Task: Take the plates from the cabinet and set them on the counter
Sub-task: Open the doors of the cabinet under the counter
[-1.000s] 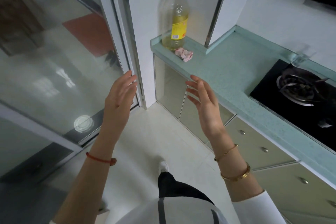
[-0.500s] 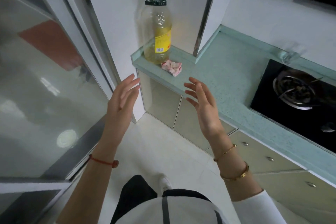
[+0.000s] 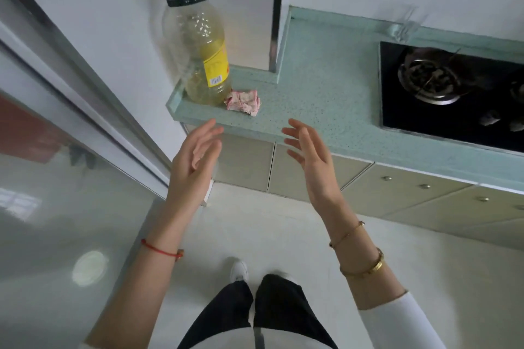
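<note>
Fingers of the left hand (image 3: pixel 192 161): spread and loosely curved, palm turned inward, nothing in them. Fingers of the right hand (image 3: pixel 310 159): likewise splayed and empty, palm facing the left. The two hands are held apart, raised in front of the near edge of the speckled pale-green stone counter (image 3: pixel 326 88), touching nothing.

Left wrist: thin red string bracelet (image 3: pixel 161 249). Right wrist: thin gold chain (image 3: pixel 347 234) and, further up the forearm, a broad gold bangle (image 3: pixel 365 266); white sleeve (image 3: pixel 397 320) behind that.

Plates: none visible. Beige lower cabinet doors (image 3: pixel 243 161) under the counter are closed, so their contents cannot be told.

On the counter, at its left end: tall clear plastic bottle with black cap and yellow label (image 3: pixel 198 48), upright, holding pale yellow liquid in about its lower half. Touching or just beside the bottle's base, on its right: crumpled pink-and-white rag (image 3: pixel 243 102). Well to the right along the counter: black glass gas hob with a metal burner ring (image 3: pixel 450 88), set into the surface.

Left of the counter: glass sliding door in a metal frame (image 3: pixel 71 127).
</note>
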### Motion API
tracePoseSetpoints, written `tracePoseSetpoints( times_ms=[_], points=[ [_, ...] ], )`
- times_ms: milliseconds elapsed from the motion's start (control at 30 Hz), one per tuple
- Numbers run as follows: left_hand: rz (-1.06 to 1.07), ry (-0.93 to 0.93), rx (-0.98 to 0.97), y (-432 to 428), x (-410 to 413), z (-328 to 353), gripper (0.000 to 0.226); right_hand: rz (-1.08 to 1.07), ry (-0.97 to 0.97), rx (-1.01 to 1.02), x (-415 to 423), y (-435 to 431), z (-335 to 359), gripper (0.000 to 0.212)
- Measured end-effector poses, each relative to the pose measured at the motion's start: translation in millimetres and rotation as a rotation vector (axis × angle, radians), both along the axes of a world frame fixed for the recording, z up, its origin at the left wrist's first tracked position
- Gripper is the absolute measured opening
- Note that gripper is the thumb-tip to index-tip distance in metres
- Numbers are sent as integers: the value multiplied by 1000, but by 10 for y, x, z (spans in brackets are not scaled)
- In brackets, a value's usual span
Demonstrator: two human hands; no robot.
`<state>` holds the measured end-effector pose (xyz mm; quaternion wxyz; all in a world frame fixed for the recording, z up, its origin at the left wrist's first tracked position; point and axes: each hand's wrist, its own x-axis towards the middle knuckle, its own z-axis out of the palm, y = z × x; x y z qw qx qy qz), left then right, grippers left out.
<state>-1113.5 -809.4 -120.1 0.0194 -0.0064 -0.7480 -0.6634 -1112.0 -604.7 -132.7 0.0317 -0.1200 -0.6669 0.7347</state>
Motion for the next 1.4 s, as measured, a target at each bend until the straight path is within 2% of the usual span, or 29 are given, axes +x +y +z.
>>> tracePoseSetpoints(
  times_ms=[167, 333, 533, 733, 933, 1067, 1167, 1267, 1400],
  points=[
    [-25, -7, 24, -15, -139, -219, 44, -43, 4, 18, -34, 2, -208, 33],
    [-8, 53, 37, 93, -282, -720, 42, -56, 63, 35, -146, 87, -682, 31],
    [-23, 132, 56, 240, -489, -1731, 43, -47, 134, 62, -335, 146, -1733, 30],
    [-34, 167, 78, 316, -787, -2908, 35, -50, 208, 72, -615, 128, -2877, 27],
    [-16, 196, 81, 427, -1191, -3677, 33, -18, 295, 72, -918, 108, -3711, 30],
    [1, 196, 190, 590, -1499, -3867, 34, -15, 381, 82, -1159, 136, -3994, 31],
    [10, 109, 337, 707, -1678, -3848, 48, -23, 424, 71, -1348, 175, -4016, 29],
    [13, 23, 397, 801, -1780, -3783, 60, -30, 431, 31, -1500, 208, -3956, 26],
    [10, 4, 439, 886, -1855, -3699, 53, -37, 395, 29, -1616, 230, -3858, 25]
  ],
)
